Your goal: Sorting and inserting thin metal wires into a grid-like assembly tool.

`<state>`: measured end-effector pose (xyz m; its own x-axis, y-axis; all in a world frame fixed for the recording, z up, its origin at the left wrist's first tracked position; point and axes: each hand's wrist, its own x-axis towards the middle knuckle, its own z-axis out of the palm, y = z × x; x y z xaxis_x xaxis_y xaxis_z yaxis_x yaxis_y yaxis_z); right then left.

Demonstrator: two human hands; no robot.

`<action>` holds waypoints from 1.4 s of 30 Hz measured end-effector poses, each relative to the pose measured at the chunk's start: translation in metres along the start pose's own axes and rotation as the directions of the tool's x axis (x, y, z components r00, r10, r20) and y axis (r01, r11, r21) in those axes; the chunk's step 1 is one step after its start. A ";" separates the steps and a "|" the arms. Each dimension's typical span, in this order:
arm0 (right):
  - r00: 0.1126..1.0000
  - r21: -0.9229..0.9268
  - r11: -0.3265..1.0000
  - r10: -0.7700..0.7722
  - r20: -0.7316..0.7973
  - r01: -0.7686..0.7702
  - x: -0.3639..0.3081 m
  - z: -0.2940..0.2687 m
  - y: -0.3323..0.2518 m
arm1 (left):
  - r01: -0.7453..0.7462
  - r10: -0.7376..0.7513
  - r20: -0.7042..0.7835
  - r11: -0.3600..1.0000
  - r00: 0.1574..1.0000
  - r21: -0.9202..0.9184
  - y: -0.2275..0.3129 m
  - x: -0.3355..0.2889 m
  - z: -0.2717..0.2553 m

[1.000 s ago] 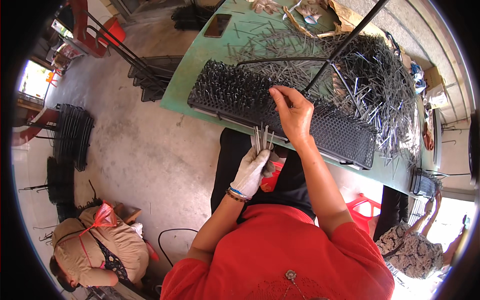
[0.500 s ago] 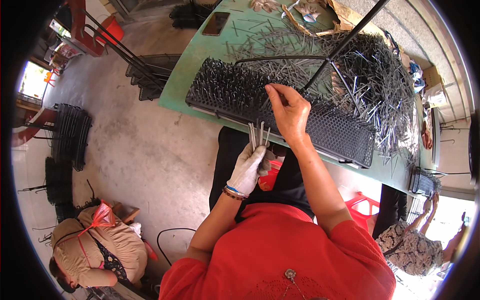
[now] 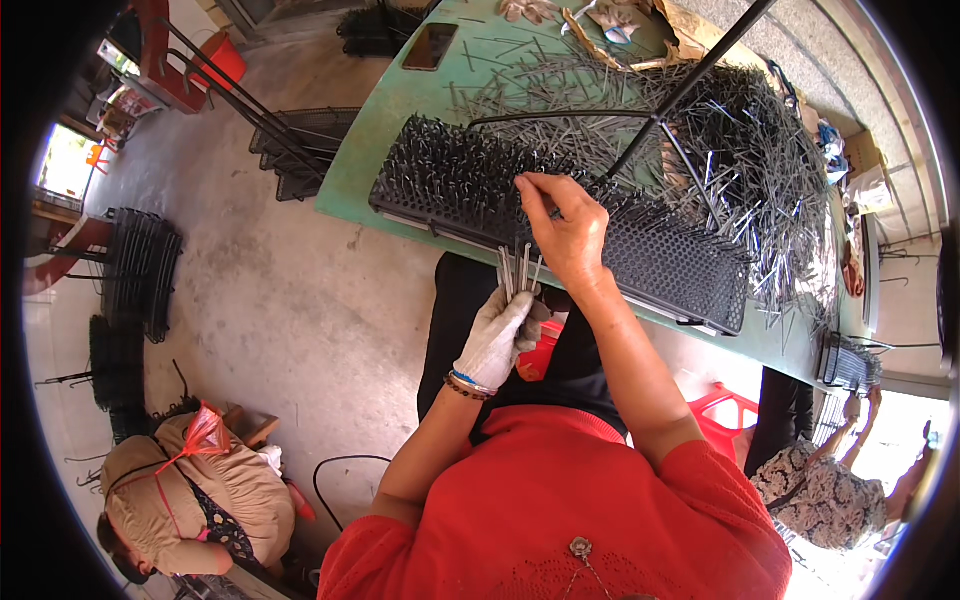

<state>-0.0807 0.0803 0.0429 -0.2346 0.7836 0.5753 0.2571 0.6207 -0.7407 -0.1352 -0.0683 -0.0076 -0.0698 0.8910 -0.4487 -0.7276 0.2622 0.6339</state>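
Note:
My left hand (image 3: 494,332), in a whitish glove, is closed round a small bundle of thin grey metal strips (image 3: 516,268) whose ends point up. Just beyond it, a black perforated metal tray (image 3: 665,270) lies along the near edge of the green table (image 3: 365,135). Dense upright black strips (image 3: 440,165) fill its left part, while bare holes show on the right. My bare right hand (image 3: 570,228) is over the tray's middle, beside the last of these strips. Its thumb and forefinger are pinched together; whatever is between them is too small to make out.
Loose metal strips (image 3: 765,150) are heaped behind the tray. A black rod frame (image 3: 690,85) rises over it. On the table lie a phone (image 3: 431,47) and gloves (image 3: 528,10). One person (image 3: 205,480) bends at lower left; another (image 3: 822,498) works at right, near a red stool (image 3: 726,410).
My right hand has shifted slightly left and down over the tray, its fingertips now lower among the upright strips. My left hand still holds the bundle in about the same place.

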 end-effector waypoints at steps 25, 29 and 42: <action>0.801 -0.030 0.888 0.429 0.417 -0.460 -0.036 -0.050 -0.001 | -0.105 0.106 0.023 0.994 0.994 -0.040 0.005 -0.003 0.013; 0.758 0.144 0.771 0.542 0.363 -0.620 -0.035 -0.058 0.001 | -0.115 0.116 0.024 0.993 0.993 -0.040 0.003 0.002 0.017; 0.971 0.208 0.956 0.227 -0.080 -0.207 -0.005 -0.026 0.013 | -0.037 0.038 -0.008 0.998 0.999 0.055 -0.002 0.011 0.012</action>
<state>-0.0523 0.0852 0.0399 -0.0946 0.9037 0.4177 0.0989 0.4260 -0.8993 -0.1266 -0.0548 -0.0058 -0.1029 0.8971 -0.4296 -0.6856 0.2489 0.6841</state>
